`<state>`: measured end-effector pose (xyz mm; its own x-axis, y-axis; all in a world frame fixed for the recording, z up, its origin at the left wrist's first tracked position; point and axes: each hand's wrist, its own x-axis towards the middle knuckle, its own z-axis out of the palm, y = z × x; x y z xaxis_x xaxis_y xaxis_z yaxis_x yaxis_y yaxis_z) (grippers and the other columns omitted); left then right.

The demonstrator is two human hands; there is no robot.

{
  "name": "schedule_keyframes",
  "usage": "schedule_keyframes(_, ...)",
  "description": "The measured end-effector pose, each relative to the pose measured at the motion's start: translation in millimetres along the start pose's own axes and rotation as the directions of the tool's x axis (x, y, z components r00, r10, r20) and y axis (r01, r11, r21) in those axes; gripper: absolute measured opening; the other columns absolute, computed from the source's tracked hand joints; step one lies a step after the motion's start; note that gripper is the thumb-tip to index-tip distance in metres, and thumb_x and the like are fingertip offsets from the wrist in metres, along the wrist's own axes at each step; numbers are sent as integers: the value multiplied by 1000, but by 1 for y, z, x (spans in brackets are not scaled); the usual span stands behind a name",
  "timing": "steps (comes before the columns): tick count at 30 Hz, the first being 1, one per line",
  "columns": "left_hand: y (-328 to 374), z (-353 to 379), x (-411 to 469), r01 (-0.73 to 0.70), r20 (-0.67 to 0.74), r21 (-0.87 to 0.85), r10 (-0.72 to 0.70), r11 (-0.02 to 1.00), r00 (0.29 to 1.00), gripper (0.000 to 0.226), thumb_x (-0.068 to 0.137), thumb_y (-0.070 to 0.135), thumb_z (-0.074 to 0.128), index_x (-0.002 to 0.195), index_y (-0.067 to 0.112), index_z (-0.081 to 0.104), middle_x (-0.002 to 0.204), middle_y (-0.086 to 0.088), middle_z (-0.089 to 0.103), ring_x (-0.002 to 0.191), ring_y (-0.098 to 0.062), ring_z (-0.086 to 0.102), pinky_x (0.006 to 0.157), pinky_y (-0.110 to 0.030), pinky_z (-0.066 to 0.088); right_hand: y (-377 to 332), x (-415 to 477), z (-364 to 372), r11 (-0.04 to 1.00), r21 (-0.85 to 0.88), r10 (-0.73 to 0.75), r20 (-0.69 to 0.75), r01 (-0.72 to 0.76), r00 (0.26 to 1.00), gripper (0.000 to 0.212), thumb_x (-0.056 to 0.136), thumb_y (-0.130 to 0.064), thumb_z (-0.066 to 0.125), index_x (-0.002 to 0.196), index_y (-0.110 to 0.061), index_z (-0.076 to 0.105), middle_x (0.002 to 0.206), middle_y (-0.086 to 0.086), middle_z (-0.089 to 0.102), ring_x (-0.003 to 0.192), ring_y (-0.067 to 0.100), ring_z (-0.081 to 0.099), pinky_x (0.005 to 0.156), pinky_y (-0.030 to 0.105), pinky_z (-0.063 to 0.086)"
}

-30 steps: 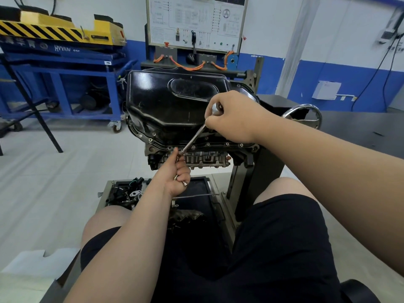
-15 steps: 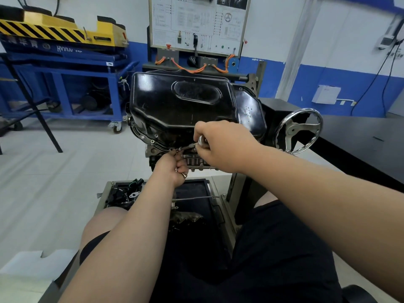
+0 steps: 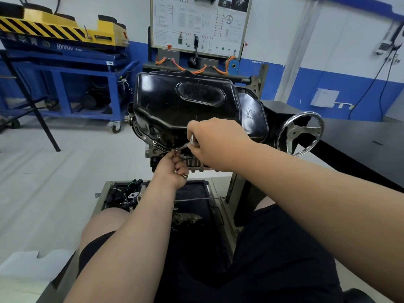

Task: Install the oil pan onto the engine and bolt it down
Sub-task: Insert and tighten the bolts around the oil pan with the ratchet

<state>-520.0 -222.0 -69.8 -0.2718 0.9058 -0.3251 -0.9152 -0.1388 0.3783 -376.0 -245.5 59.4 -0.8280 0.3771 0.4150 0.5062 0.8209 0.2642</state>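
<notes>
The black oil pan (image 3: 175, 106) sits on the engine (image 3: 153, 152), which hangs in a stand in front of me. My right hand (image 3: 215, 145) is closed around the handle of a metal socket driver (image 3: 182, 147). The driver's tip points left at a bolt on the pan's near flange (image 3: 176, 149). My left hand (image 3: 175, 169) is just below that spot, fingertips at the driver's tip, with small bolts held in its curled fingers. Other bolt heads show along the flange (image 3: 154, 142).
A tray (image 3: 102, 200) under the engine holds loose parts. The stand's chrome handwheel (image 3: 300, 132) is at the right. A blue trolley (image 3: 65, 84) with a yellow lift stands back left, a wiring board (image 3: 199, 25) behind the engine.
My right hand has dropped from above the pan to the flange, tilting the driver from steep to nearly level. My left hand stayed at the bolt.
</notes>
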Motion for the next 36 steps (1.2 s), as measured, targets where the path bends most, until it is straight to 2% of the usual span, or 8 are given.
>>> schedule_keyframes(5, 1, 5, 0, -33, 17, -28, 34, 999, 999, 56, 99, 24, 42, 45, 15, 55, 41, 10, 32, 29, -4, 21, 26, -15, 13, -10, 11, -3, 997, -62, -46, -25, 44, 999, 22, 96, -34, 40, 103, -17, 52, 75, -4, 47, 69, 22, 53, 55, 32, 38)
schedule_keyframes(9, -4, 1, -13, -67, 37, 96, 64, 993, 997, 58, 99, 32, 43, 44, 20, 53, 46, 10, 33, 34, -4, 21, 28, -17, 13, -20, 15, 1, 989, -143, -43, -47, 36, 998, 27, 96, -42, 39, 85, -19, 43, 60, -5, 31, 56, 20, 44, 45, 27, 23)
schedule_keyframes(14, -9, 6, -44, -103, 233, 89, 79, 991, 969, 44, 92, 40, 53, 51, 24, 53, 48, 12, 31, 37, -3, 19, 31, -17, 12, -25, 16, 3, 989, -141, 34, -77, -45, 996, 36, 95, -49, 39, 73, -21, 43, 56, -4, 35, 45, 15, 34, 43, 25, 21)
schedule_keyframes(19, -15, 18, -69, -121, 378, -3, 113, 993, 919, 44, 84, 23, 51, 40, 22, 51, 37, 9, 33, 28, -5, 24, 28, -15, 20, -28, 17, 2, 989, -72, 131, 12, -129, 991, 42, 94, -49, 39, 63, -21, 38, 60, -4, 43, 51, 16, 42, 44, 26, 25)
schedule_keyframes(25, -14, 27, -63, -137, 222, -33, 141, 990, 965, 45, 96, 30, 48, 52, 21, 52, 48, 8, 38, 43, -6, 27, 53, -18, 18, -23, 4, -16, 997, 67, 20, 200, -34, 980, 15, 93, -28, 46, 95, -17, 37, 88, 0, 42, 62, 18, 46, 53, 31, 31)
schedule_keyframes(31, -22, 37, -70, -89, 208, -93, 107, 992, 972, 62, 96, 41, 49, 39, 18, 45, 40, 9, 29, 30, -6, 21, 30, -15, 15, -12, 4, -38, 848, -436, -307, 57, 301, 950, 25, 95, -18, 41, 115, -15, 56, 111, 5, 52, 102, 26, 49, 74, 34, 30)
schedule_keyframes(33, -24, 38, -69, -113, 185, -35, 118, 993, 976, 62, 99, 38, 44, 39, 20, 39, 40, 9, 26, 30, -6, 18, 35, -16, 12, -19, 4, -37, 827, -468, -318, 69, 312, 946, 21, 94, -15, 43, 109, -15, 58, 104, 4, 55, 96, 26, 53, 70, 34, 30)
schedule_keyframes(36, -23, 35, -74, -139, 206, 55, 125, 989, 971, 61, 98, 42, 44, 41, 22, 37, 39, 9, 27, 32, -5, 18, 41, -18, 10, -24, 2, -38, 911, -376, -155, 73, 171, 985, 11, 91, -22, 48, 83, -22, 56, 69, -5, 45, 59, 18, 48, 58, 31, 36)
